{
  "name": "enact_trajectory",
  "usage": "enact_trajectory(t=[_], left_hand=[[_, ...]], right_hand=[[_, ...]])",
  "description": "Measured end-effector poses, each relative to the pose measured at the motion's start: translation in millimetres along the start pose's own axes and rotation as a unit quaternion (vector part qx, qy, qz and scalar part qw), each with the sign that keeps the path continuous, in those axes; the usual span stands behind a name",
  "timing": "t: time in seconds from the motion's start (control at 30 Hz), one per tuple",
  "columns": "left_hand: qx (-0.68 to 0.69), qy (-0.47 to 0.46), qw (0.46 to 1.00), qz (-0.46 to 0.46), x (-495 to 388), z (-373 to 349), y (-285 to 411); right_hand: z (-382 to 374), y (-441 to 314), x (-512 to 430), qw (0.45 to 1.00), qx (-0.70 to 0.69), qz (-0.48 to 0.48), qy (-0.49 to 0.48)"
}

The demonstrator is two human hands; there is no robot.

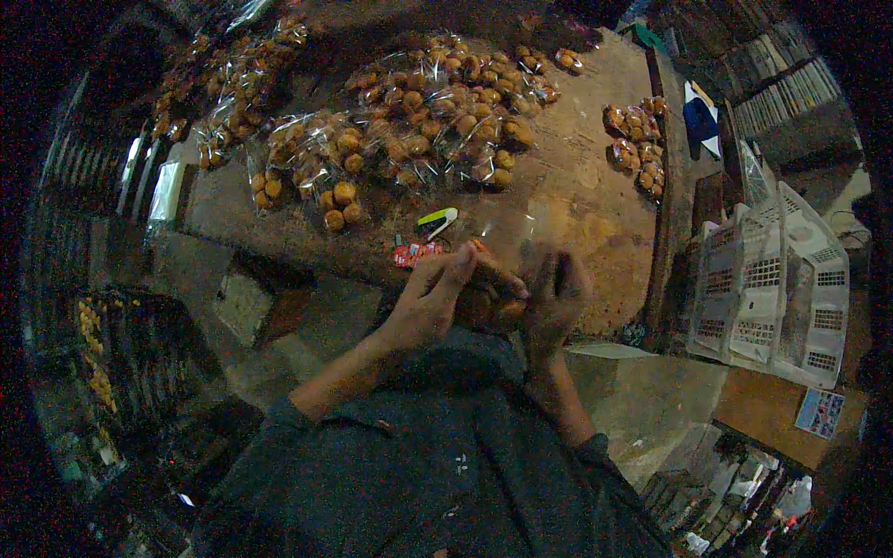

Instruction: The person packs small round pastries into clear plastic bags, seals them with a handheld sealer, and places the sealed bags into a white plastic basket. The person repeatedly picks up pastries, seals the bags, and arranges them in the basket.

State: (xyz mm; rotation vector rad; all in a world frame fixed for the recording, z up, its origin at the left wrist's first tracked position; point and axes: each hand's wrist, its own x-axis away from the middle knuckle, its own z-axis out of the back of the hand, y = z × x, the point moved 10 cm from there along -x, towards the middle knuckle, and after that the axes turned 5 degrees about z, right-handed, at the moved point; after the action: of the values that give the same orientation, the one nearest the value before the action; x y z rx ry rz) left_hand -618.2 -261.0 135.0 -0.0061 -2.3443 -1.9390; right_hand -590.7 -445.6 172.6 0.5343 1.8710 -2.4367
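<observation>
My left hand (429, 293) is in front of my body at the table's near edge, its thumb and fingers pinched together on a clear plastic bag (504, 224). The film shows mostly as glints above my fingers. My right hand (556, 293) is curled at the bag's other side and blurred. Between and below my hands are round brown balls (514, 307), which look like baked or fried snacks, partly hidden by fingers. A small orange spot near my left fingertips is unclear. Just beyond my left hand lie a lime-green and white stapler (438, 220) and a small red printed packet (411, 254).
Many clear bags of brown balls (425, 118) are heaped across the wooden table (586, 230). More bags (636, 143) lie along its right edge, and another pile (241, 91) is at far left. White plastic crates (767, 279) stand right of the table.
</observation>
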Motion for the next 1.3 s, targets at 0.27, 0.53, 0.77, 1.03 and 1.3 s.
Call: enact_trajectory(t=[0.27, 0.53, 0.77, 1.03, 1.3], left_hand=[[-0.100, -0.008, 0.995, -0.022, -9.9, 17.6, 17.9], [-0.297, 0.120, 0.923, -0.214, 16.3, 19.7, 57.6], [-0.332, 0.039, 0.923, -0.191, 26.0, 17.2, 52.3], [0.097, 0.063, 0.993, -0.034, 17.5, 22.4, 35.4], [0.186, 0.043, 0.974, 0.120, -4.5, 7.3, -6.6]], right_hand=[[-44.6, -28.9, 20.8, 0.989, -0.076, 0.067, -0.104], [-64.9, 10.5, 28.7, 0.977, -0.175, -0.067, -0.097], [-80.4, -4.9, 38.7, 0.972, -0.139, -0.045, -0.186], [-63.7, -43.5, 16.9, 0.984, -0.080, 0.118, -0.106], [-52.3, -78.5, 1.3, 0.930, 0.213, 0.254, -0.161]])
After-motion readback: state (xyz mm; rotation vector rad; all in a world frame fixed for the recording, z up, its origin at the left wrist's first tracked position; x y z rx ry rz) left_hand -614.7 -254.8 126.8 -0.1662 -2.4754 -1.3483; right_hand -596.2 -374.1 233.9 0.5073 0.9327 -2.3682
